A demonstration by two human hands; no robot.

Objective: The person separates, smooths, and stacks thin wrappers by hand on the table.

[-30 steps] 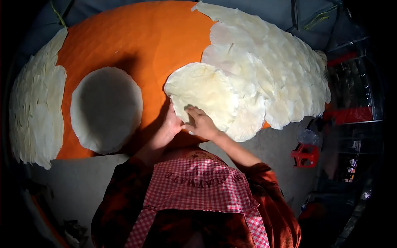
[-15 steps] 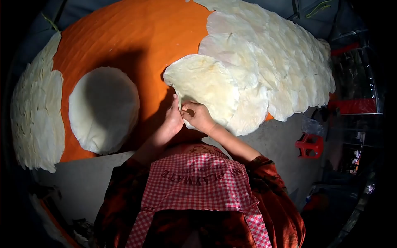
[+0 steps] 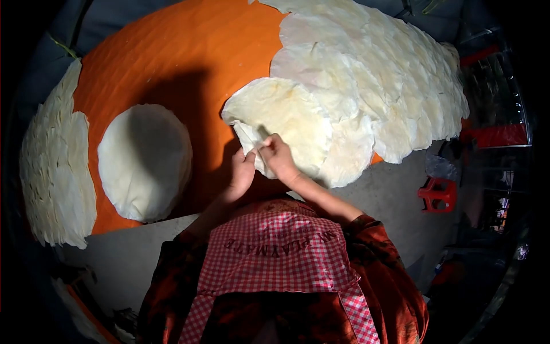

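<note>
In narrow left grip (image 3: pixel 241 175), beside right grip (image 3: pixel 279 160) (hold unclear), pale sheet (image 3: pixel 292 114), edge folded

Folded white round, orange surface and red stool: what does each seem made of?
Folded white round: a thin, matte, pliable sheet, perhaps dough; its near-left edge bends over softly. Orange surface: possibly fabric, matte, with faint quilt-like lines. Red stool: likely moulded plastic, evenly coloured, with openings in its body.
</note>
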